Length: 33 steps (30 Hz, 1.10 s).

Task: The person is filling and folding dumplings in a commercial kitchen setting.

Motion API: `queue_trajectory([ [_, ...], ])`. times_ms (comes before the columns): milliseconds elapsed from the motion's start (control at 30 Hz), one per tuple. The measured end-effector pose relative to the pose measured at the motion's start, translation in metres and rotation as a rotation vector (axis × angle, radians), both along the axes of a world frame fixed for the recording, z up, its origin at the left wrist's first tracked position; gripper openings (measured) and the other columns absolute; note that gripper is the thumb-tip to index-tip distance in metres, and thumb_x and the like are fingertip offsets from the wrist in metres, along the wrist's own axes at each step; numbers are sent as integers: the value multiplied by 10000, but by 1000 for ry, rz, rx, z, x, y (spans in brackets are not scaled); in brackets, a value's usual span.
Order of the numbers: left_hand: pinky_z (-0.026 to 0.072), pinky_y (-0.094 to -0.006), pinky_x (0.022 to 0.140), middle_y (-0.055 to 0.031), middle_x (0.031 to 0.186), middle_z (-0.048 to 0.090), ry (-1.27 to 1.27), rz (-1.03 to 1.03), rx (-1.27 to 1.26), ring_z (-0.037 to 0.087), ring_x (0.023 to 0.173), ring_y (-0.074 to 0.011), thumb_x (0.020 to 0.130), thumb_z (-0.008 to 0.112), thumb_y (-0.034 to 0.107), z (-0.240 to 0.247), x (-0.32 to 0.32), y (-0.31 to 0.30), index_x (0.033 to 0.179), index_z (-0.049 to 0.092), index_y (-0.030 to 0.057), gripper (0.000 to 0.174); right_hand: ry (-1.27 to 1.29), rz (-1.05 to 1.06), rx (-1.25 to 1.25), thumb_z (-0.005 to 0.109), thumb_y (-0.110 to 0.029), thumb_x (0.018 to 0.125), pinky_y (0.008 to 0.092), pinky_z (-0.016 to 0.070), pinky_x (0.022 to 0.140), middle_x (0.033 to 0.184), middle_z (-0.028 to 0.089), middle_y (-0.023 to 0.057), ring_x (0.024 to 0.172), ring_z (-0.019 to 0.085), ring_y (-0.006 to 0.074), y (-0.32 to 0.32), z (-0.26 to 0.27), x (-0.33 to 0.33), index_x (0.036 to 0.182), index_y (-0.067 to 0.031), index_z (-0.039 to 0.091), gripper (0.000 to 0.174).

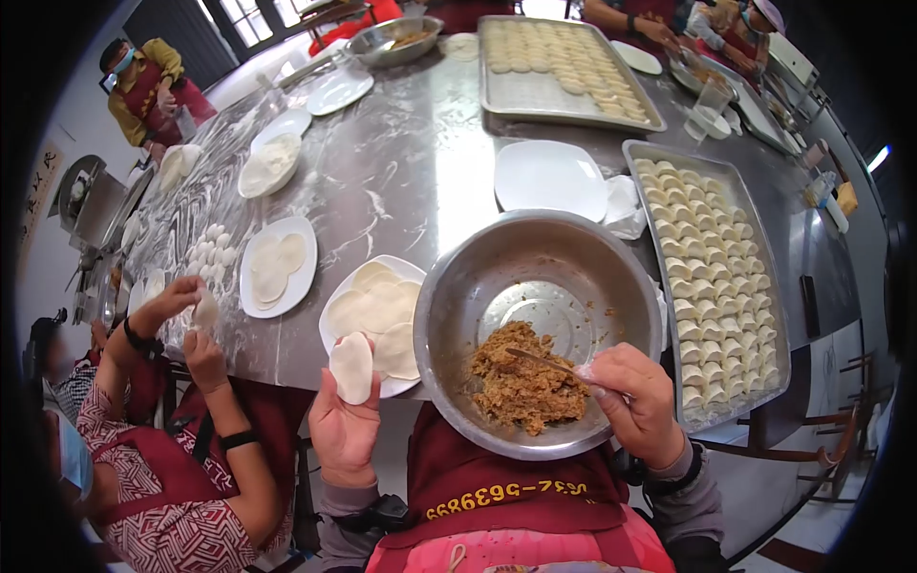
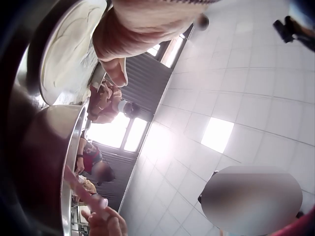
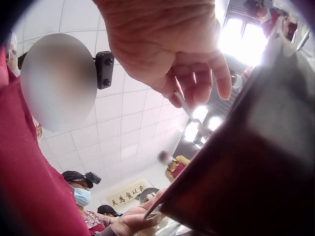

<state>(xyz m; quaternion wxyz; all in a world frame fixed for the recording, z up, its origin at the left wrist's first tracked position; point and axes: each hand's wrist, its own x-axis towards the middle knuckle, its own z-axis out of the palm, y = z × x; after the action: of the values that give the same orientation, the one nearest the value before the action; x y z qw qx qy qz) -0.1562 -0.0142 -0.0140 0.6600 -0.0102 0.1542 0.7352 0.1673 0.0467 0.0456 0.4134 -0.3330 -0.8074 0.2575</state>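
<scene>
The left hand (image 1: 346,435) holds a round dough wrapper (image 1: 351,369) upright between thumb and fingers, beside a white plate (image 1: 401,387) of stacked wrappers (image 1: 374,304). A thin stick-like tool (image 1: 543,360) is gripped by the right hand (image 1: 634,399), its tip in the brown filling (image 1: 525,382) inside a large steel bowl (image 1: 441,315). In the left wrist view the left hand (image 2: 142,34) shows mostly its palm side and the wrapper is hidden. The right wrist view has the right hand (image 3: 172,54) with fingers curled round the tool (image 3: 184,103).
Right of the bowl stands a tray (image 1: 734,411) with rows of dumplings; another tray (image 1: 573,113) lies at the back. A white plate (image 1: 549,180) is behind the bowl. On the left, a person (image 1: 191,458) handles a wrapper near another plate (image 1: 279,265).
</scene>
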Motion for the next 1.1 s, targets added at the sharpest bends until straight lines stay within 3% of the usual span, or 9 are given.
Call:
queue_trajectory([
  [133,435,-460,1014,-176,1426,369,40,-14,-44,354,1331,-308,990,408,255,3,10,-5,1388,330,25,465,-14,-9,-41,609,46,769,349,461,640,828,624,126,719,583,273,7,-5,-4,958,-3,640,198],
  [233,433,-465,1013,-174,1423,374,39,-8,-39,361,1326,-309,988,414,275,3,12,-5,1389,326,27,480,-41,123,-121,602,49,774,346,463,654,843,629,117,733,584,267,11,-18,-3,960,-13,647,201],
  [433,419,-478,1018,-201,1431,352,-21,-44,-47,335,1340,-324,984,422,299,1,10,-13,1398,305,24,510,-36,59,-255,615,-1,818,326,475,679,820,633,115,739,602,251,11,-20,2,971,-24,663,162],
  [600,401,-484,1032,-226,1450,304,-119,9,-59,300,1351,-358,969,453,330,6,7,-20,1413,253,9,583,172,-33,-664,558,-44,892,267,481,696,877,663,93,757,604,136,17,-29,4,970,3,654,132],
  [733,388,-489,1040,-221,1456,296,-21,46,-58,297,1351,-365,957,472,358,7,7,-18,1414,247,3,621,339,-20,-870,508,-68,924,250,491,691,938,667,90,749,593,101,30,-41,8,1008,39,621,177],
  [967,377,-505,1042,-209,1448,317,315,-50,35,318,1346,-342,954,450,424,21,17,-9,1408,267,7,643,609,-108,-1088,503,-111,937,263,527,695,938,647,104,718,628,137,37,-40,15,1022,44,584,194],
  [1100,381,-506,1037,-162,1398,412,354,-83,-14,409,1291,-319,959,445,410,24,29,-2,1404,287,42,598,564,-87,-944,519,-118,931,254,521,682,892,649,92,706,620,121,33,-41,14,1003,40,599,191],
])
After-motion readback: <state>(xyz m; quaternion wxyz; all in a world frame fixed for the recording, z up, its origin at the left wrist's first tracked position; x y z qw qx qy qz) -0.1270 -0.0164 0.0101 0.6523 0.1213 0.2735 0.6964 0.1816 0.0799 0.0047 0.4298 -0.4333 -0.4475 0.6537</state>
